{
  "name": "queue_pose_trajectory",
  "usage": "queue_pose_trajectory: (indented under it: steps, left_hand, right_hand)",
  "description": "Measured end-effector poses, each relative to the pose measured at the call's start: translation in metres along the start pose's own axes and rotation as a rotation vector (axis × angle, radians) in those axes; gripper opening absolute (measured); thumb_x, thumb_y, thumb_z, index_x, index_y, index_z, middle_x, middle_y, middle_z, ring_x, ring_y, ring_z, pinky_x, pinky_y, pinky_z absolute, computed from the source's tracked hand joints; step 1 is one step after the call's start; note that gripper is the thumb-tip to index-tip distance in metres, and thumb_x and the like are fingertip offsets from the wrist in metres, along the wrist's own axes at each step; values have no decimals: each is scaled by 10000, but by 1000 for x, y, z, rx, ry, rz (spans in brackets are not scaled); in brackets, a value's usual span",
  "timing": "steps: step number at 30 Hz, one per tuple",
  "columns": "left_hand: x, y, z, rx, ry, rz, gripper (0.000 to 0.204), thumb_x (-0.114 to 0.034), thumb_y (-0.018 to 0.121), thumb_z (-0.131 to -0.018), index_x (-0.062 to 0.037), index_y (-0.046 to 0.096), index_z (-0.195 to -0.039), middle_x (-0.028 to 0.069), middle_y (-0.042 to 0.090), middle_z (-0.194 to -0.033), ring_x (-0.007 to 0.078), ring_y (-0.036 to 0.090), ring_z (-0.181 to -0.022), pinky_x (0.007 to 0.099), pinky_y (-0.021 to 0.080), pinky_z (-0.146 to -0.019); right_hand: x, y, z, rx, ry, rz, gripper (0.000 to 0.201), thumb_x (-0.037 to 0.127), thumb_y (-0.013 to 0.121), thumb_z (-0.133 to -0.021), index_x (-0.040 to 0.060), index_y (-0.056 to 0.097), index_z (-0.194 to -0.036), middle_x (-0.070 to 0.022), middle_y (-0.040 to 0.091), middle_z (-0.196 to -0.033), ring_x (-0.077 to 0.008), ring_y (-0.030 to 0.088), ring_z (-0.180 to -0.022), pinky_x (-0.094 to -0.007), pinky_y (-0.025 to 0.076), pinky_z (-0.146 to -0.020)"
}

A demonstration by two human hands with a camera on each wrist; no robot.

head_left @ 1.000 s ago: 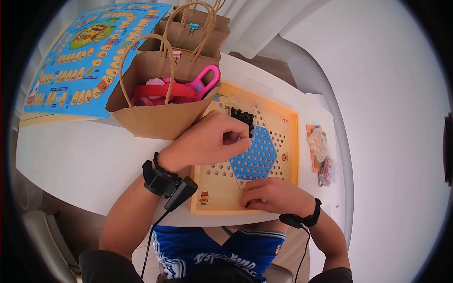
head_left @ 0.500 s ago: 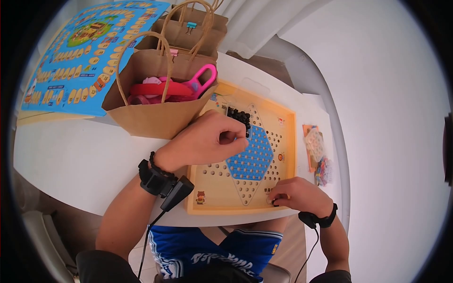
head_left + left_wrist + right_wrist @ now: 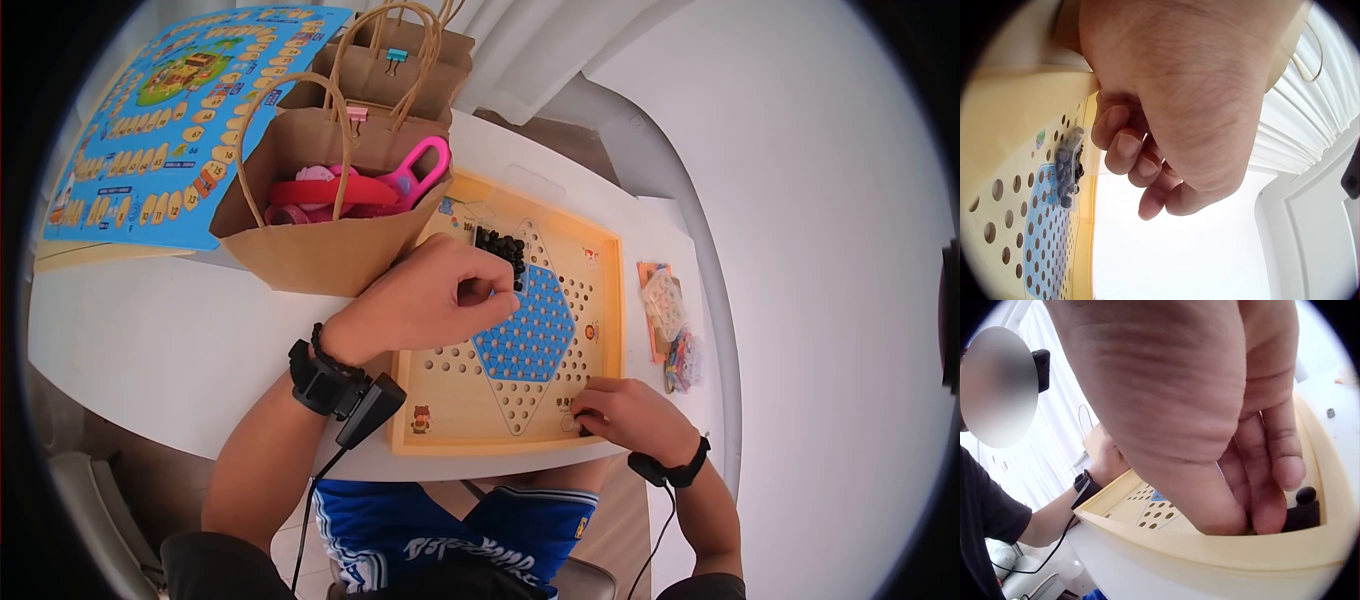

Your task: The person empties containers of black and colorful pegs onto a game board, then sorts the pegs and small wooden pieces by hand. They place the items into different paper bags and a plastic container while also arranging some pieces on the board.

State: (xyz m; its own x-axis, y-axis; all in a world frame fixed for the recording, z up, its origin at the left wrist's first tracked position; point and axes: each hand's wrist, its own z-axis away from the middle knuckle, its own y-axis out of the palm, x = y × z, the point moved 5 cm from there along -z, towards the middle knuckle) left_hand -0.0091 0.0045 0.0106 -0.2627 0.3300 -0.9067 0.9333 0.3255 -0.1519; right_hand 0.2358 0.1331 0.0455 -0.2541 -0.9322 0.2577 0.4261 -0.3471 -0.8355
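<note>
A wooden tray holds a Chinese checkers board [image 3: 525, 335] with a blue hexagon and rows of holes. My left hand [image 3: 430, 295] hovers over its upper left part, fingers loosely curled. Beyond that hand's fingertips is a small clear box of black game pieces [image 3: 500, 250]; in the left wrist view the box [image 3: 1069, 169] stands apart from the fingers. At the tray's near right corner my right hand [image 3: 640, 415] pinches downward at a black game piece [image 3: 585, 432]. The right wrist view shows a round black head [image 3: 1305, 495] beside the fingertips; the thumb partly hides the grip.
Left of the tray stands a brown paper bag [image 3: 330, 255] with pink toys, another bag behind it. A blue board-game sheet [image 3: 170, 130] leans at the back left. Small packets [image 3: 665, 315] lie right of the tray rim [image 3: 612, 330]. A small grey piece [image 3: 1330, 413] is on the table.
My right hand has slid right along the tray's near edge into the corner with the black game piece. The left hand stays in place over the board.
</note>
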Motion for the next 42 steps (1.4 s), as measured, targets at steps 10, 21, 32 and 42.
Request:
queue_pose_trajectory:
  steps: [10, 21, 32, 42]
  left_hand:
    - [1, 0, -1, 4, 4, -16, 169, -68, 701, -914, 14, 630, -785, 9, 470, -564, 69, 391, -538, 282, 327, -507]
    - [2, 1, -1, 17, -14, 0, 165, -64, 695, -924, 12, 629, -793, 0, 464, -574, 61, 390, -550, 279, 324, -508]
    - [-1, -1, 0, -2, 4, 11, 165, -73, 700, -919, 9, 628, -796, 17, 463, -574, 78, 380, -543, 284, 322, -511]
    - [0, 0, 0, 7, -8, 3, 160, -62, 697, -912, 12, 632, -786, 4, 479, -561, 67, 390, -534, 278, 323, -506]
  right_hand:
    - [5, -11, -20, -115, -70, -106, 111, 7, 718, -862, 18, 706, -972, -128, 677, -945, -338, 690, -816, -381, 570, -729]
    - [26, -72, -90, -529, -156, -450, 126, -12, 711, -880, 6, 708, -1004, -113, 697, -997, -267, 709, -911, -347, 575, -809]
    - [-7, -50, -17, -130, 118, -127, 113, 32, 740, -883, 19, 746, -995, -83, 736, -859, -181, 718, -759, -303, 563, -687]
    - [-1, -6, -4, 232, 280, -257, 98, 107, 750, -905, 17, 742, -944, -78, 743, -759, -170, 686, -562, -280, 535, -553]
